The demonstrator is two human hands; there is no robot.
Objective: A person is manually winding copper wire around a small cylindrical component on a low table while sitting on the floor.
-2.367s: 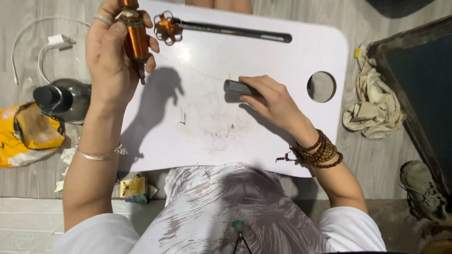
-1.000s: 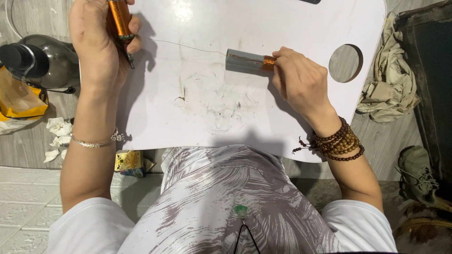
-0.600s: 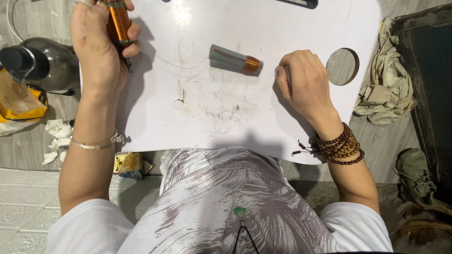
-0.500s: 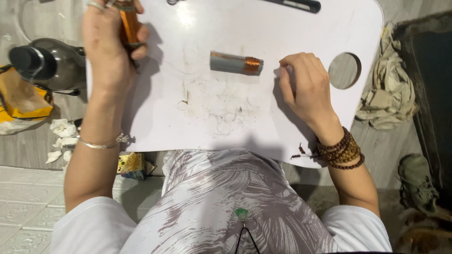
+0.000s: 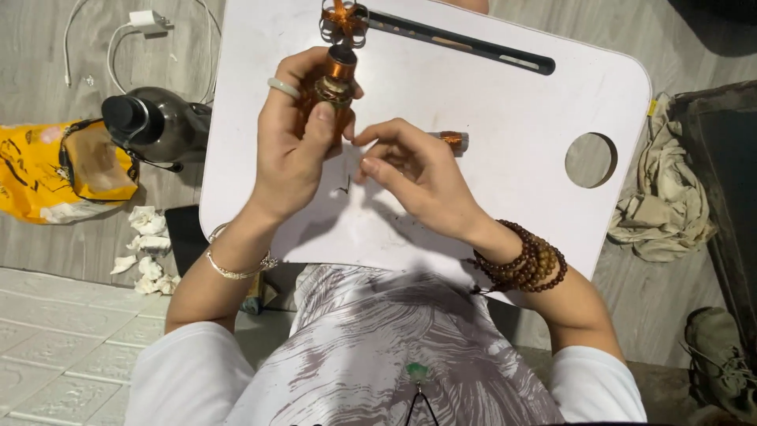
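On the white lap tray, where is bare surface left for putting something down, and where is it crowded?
Free: the tray between the dark slot, the round hole and the right hand; also its left edge beside the left hand. Crowded: top centre, where both hands meet at the amber cylinder, with the small tube close by.

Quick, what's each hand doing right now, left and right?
Left hand: closed around the orange cylindrical device, holding it upright.
Right hand: fingertips pinched together beside the device; whether it holds anything cannot be told.
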